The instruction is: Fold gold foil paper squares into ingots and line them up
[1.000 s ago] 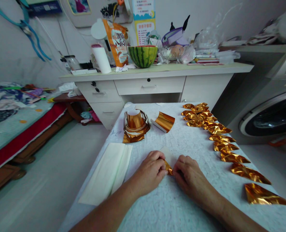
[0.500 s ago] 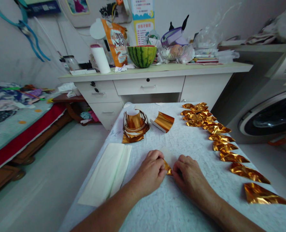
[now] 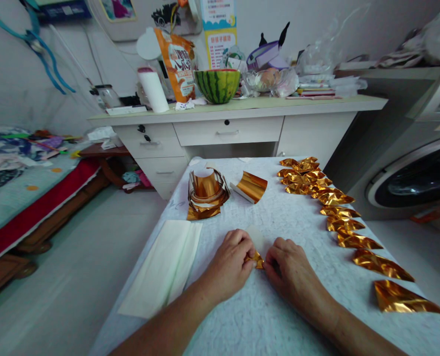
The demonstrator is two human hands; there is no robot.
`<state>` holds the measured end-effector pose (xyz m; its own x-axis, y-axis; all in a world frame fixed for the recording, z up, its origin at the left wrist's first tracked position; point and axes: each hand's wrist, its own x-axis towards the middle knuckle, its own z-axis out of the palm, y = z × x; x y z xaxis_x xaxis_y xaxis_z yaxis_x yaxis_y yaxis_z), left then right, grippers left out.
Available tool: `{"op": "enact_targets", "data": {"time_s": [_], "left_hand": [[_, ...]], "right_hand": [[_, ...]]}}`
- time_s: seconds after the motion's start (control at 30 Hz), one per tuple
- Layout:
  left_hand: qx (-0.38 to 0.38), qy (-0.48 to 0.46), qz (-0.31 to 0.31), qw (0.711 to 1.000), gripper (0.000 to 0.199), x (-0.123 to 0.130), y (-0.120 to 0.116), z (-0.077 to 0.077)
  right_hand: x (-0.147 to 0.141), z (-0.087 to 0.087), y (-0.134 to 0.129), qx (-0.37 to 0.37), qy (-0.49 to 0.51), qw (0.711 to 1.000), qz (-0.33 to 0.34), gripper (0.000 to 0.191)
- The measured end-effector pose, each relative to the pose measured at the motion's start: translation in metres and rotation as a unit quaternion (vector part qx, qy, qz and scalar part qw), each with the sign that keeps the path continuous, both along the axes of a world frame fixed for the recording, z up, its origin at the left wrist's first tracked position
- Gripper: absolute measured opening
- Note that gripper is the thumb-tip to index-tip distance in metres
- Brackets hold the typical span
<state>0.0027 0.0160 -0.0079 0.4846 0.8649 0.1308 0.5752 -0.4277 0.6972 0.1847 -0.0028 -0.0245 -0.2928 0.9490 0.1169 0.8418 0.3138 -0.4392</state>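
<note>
Foil [image 3: 257,260]: a small, crinkled, shiny gold piece, low over the table with a pale blue quilted cover [image 3: 220,321], between the person's hands.
Left hand [image 3: 234,262]: it pinched the foil narrowly between thumb and curled fingers.
Right hand [image 3: 290,267]: its bent fingertips met the foil's other end; whether they gripped it, I couldn't tell.
Pale paper sheet [image 3: 257,237]: it lay just beyond the fingers.
Supplies: a curled stack of gold foil strips [image 3: 207,188] sat near a loose, curved gold sheet [image 3: 252,187].
Row: pointed, twisted gold foil cones [image 3: 359,241] ran along the table's right edge.
Left edge: long, folded cream paper [image 3: 160,267] lay flat.
Pouch: the orange snack bag [image 3: 175,66] bore large dark Chinese characters on white, too blurred for me to read.
Poster: the yellow wall sheet [image 3: 220,49] had a red heading that seemed to begin 好孩子; its smaller lines were illegible.
Desk: the striped green watermelon half [image 3: 217,87] stood beside the pouch.
</note>
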Motion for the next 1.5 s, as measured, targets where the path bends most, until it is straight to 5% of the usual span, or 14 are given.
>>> {"op": "enact_targets", "data": {"time_s": [1.5], "left_hand": [[-0.007,-0.001,-0.040,0.999,0.019,-0.005,0.003,-0.002]], "right_hand": [[-0.014,0.011,-0.009,0.019,-0.072,0.997,-0.013,0.010]]}}
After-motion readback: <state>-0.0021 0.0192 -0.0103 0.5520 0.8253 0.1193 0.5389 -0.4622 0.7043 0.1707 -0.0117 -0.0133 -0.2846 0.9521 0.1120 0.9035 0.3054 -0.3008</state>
